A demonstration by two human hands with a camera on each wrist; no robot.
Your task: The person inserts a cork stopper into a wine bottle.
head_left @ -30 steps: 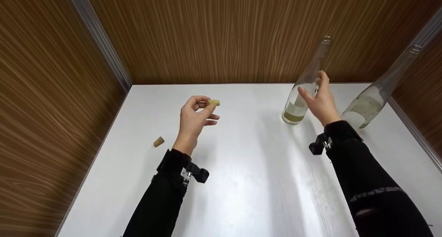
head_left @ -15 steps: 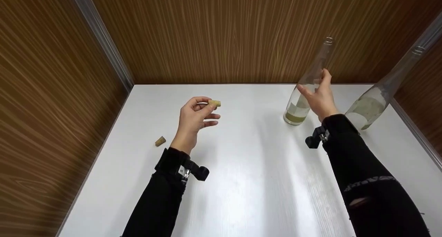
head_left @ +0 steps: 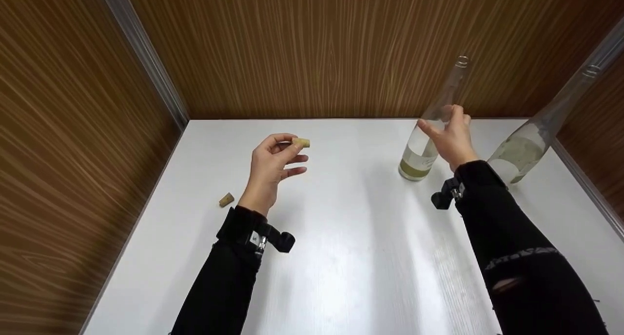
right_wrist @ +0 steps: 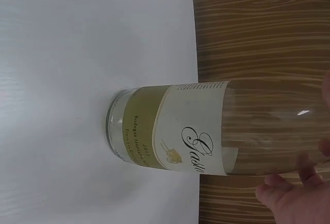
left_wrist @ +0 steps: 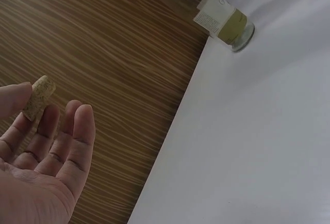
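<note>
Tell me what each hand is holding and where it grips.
The left hand pinches a cork at one end; the right hand holds the nearer bottle at its shoulder, above the label.

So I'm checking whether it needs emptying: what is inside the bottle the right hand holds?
The bottle looks empty through its clear glass, and its mouth is open. The label and the right hand cover part of the inside.

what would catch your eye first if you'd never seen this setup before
Probably the two tall clear glass bottles at the table's far right: the right hand grips the nearer labelled bottle, while the second bottle stands by the right wall. Next, the left hand pinches a small tan cork, and another cork lies on the white table.
</note>
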